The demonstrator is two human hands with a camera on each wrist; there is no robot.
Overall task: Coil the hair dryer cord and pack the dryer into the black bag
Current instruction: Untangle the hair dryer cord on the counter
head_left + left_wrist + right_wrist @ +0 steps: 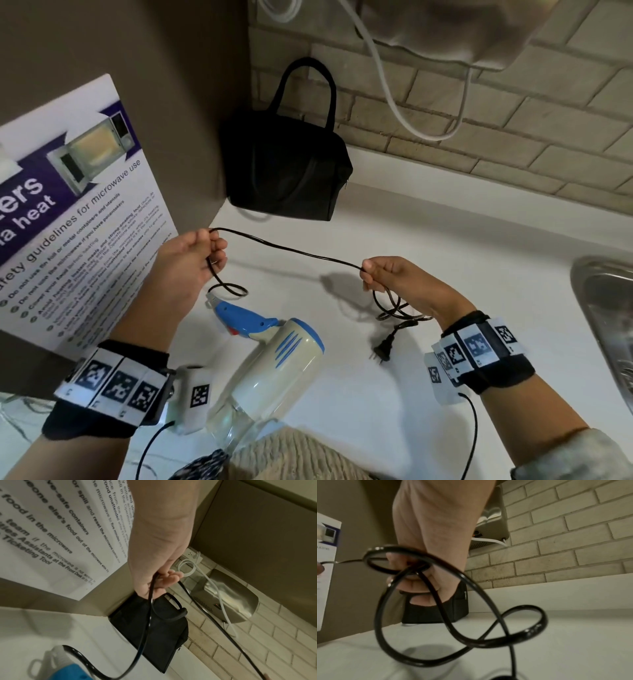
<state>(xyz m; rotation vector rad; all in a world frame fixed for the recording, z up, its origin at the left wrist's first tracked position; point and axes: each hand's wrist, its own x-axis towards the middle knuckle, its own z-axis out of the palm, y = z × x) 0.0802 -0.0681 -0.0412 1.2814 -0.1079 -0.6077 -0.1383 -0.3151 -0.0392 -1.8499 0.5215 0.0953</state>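
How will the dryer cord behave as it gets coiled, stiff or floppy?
Probably floppy with some spring: the cord sags between the left hand and the right hand. The loops under the right hand look uneven, so they may twist or spring open. The plug lies on the countertop and would likely drag.

Left hand [191, 260] and right hand [394, 277] are raised apart, fingers [219, 255] curled closed.
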